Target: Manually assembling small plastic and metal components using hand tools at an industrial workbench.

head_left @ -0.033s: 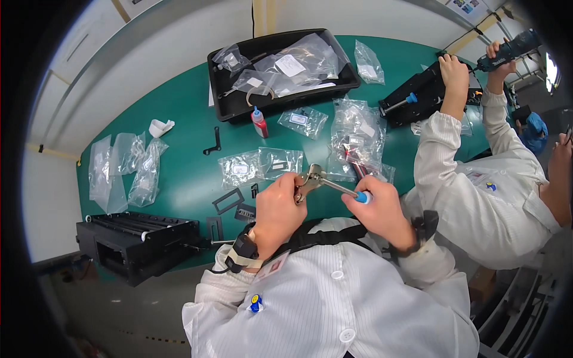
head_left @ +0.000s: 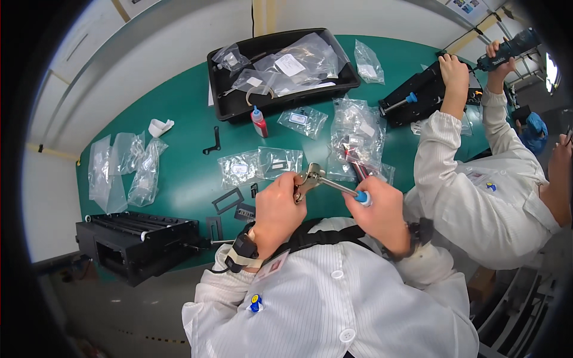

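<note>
My left hand (head_left: pixel 278 207) is closed around a shiny, curved metal bracket (head_left: pixel 308 182), whose upper end sticks out past the fingers. In my right hand (head_left: pixel 384 210) is a screwdriver (head_left: pixel 339 187) with a blue and white handle, its shaft slanting up to the left. The tip meets the bracket near its top; the exact contact is too small to make out. Just beyond the hands lie clear bags of small parts (head_left: pixel 280 160). A red-handled tool (head_left: pixel 359 170) lies partly under my right hand's far side.
A black tray (head_left: pixel 224 107) of bags stands at the back, a red bottle (head_left: pixel 259 122) before it. Black frames (head_left: pixel 228 201) and a black housing (head_left: pixel 137 244) are at left, with a black lever (head_left: pixel 213 142) beyond. At right a co-worker holds a power drill (head_left: pixel 507 51) at a black unit (head_left: pixel 412 95).
My right hand and wrist have turned slightly, with the screwdriver handle still in the grip. The left hand and the bracket have hardly moved.
</note>
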The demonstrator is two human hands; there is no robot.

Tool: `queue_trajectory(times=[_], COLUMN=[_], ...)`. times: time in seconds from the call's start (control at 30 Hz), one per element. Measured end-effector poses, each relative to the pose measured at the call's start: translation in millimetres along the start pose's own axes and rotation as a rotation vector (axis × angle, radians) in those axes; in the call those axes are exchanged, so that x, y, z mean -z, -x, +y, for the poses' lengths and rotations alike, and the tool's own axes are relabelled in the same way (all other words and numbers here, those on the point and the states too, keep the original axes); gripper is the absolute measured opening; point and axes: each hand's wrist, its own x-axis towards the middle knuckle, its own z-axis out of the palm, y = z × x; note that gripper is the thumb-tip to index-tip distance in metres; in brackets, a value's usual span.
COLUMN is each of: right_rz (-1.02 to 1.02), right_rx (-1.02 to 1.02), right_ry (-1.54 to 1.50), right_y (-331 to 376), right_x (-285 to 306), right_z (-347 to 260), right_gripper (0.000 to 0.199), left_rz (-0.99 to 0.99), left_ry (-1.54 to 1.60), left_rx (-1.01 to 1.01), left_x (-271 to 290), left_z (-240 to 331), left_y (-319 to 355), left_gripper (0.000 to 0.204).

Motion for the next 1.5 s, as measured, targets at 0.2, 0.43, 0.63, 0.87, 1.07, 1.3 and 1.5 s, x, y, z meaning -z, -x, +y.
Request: queue_trajectory(times=[0.2,0.43,0.63,0.87,1.07,1.3,1.5], right_rz=[0.024,-0.810,0.056,-0.193,-0.656,0.174,0.090], right_rx=[0.136,-0.838,0.062,-0.154,-0.654,0.111,0.125], right_ry=[0.159,-0.708,0.146,-0.116,-0.464,0.155,0.132], right_y=[-0.1,-15.2,0.5,-3.4,-15.1,-4.1,-4.1], right_x=[-4.7,18.9,-5.7,-2.5,11.2,-16.4,-17.1], right_z=[15.0,20.9,1.4,24.1,21.6,7.3,31.1], right_gripper=[0.023,0.016,0.030,0.021,0.023,0.035,0.024], left_rz=[-0.023,-0.024,-0.038,-0.057,-0.045,-0.105,-0.094], left_ry=[0.026,0.034,0.015,-0.003,0.029,0.014,0.019], left_rx=[0.029,-0.009,0.060,0.048,0.014,0.117,0.102], left_x=[2.6,1.4,-2.0,-3.6,-0.5,1.3,-7.1], left_z=[12.0,7.2,6.4,8.8,7.4,9.9,7.7], left_y=[-3.3,1.1,-3.2,-2.7,-1.6,-3.1,-0.2], left_gripper=[0.031,0.030,0.031,0.033,0.032,0.026,0.027])
